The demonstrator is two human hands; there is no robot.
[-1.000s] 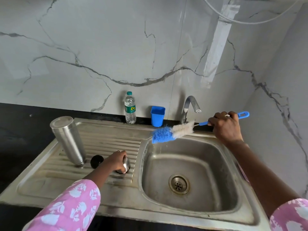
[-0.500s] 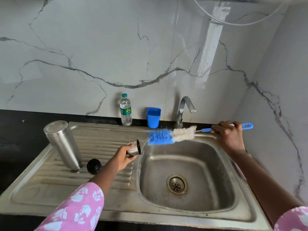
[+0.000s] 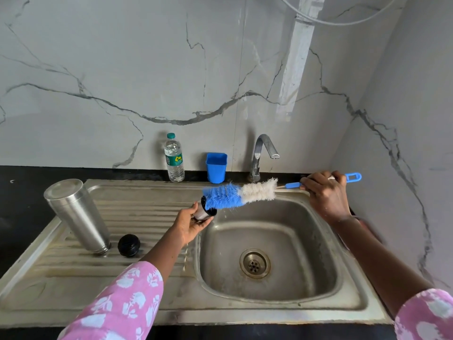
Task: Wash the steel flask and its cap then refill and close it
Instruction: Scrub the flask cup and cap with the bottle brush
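Observation:
The steel flask (image 3: 76, 214) stands upside down on the sink's draining board, leaning slightly. A black inner stopper (image 3: 129, 245) lies just right of its mouth. My left hand (image 3: 190, 224) holds the steel cap (image 3: 204, 212) at the left rim of the basin, its open end facing right. My right hand (image 3: 324, 195) grips the blue handle of a bottle brush (image 3: 241, 195). The brush's blue bristle tip is touching the cap's opening. Water drips from the brush.
The steel sink (image 3: 326, 305) has a drain at the bottom of its basin. A tap (image 3: 261, 155) stands behind it, not running. A plastic water bottle (image 3: 174, 158) and a blue cup (image 3: 216, 167) stand against the marble wall. Black counter lies at the left.
My left hand has lifted the cap off the draining board and carried it to the basin's rim. The brush has moved left and down until its tip meets the cap's opening.

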